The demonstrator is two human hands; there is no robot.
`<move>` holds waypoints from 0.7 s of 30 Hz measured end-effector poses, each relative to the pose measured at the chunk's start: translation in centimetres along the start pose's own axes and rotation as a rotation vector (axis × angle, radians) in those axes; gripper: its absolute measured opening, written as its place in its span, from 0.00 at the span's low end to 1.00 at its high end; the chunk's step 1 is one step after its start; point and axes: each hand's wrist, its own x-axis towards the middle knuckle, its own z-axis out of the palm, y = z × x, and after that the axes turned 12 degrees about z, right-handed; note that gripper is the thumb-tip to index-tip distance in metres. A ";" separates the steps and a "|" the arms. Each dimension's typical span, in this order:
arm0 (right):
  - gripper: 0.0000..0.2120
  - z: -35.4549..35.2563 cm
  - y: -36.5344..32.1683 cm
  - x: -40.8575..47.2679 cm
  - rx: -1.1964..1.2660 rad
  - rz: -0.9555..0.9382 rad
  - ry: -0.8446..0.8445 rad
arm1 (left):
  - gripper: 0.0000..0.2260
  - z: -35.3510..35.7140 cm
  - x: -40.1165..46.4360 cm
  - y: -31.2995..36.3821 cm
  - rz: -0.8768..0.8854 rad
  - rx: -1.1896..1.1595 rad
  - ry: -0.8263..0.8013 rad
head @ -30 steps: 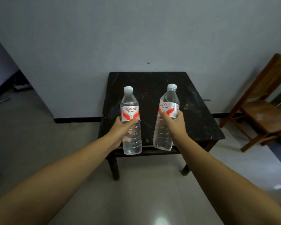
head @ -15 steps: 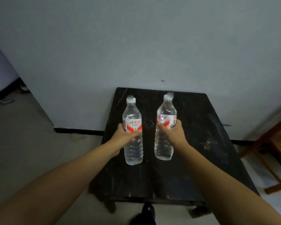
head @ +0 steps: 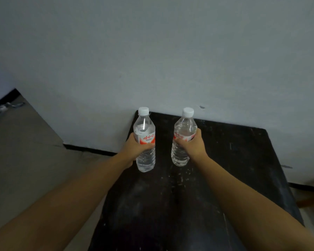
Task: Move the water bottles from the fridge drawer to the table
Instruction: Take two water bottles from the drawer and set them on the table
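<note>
- The left hand (head: 134,148) is wrapped around the left bottle (head: 145,140), with its fingers curled round the red and white label.
- The right hand (head: 192,144) is wrapped around the right bottle (head: 183,138) in the same way.
- Both bottles stand straight up, with white caps on top and clear water inside.
- They are over the far left part of the black table (head: 243,160), close to the grey wall (head: 152,51).
- The bottoms look very near the table top, but I cannot tell if they touch it yet.
- How far along: the two bottles are out of the fridge drawer and have made it to the table, so the carrying part looks almost done.
- What is left: I think the bottles need to be set down and let go. The fridge is not in view, so I cannot tell if more bottles wait there.
- What differs from a moment ago: the table looks much closer now and fills the near part of the view.
- Earlier the bottles were held over the near edge of the table. Now they are farther in, nearer the wall.
- The wooden chair on the right is almost out of view now.
</note>
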 end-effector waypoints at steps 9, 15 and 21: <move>0.33 5.8 -4.4 11.5 0.121 -0.020 0.095 | 0.24 -1.6 15.4 -2.0 0.097 -0.014 0.148; 0.31 9.2 -6.0 17.5 0.161 -0.086 0.108 | 0.25 -2.5 22.1 -3.5 0.127 0.025 0.109; 0.32 11.5 -6.2 21.6 0.147 -0.122 0.118 | 0.33 -2.6 26.3 -4.2 0.161 0.096 0.121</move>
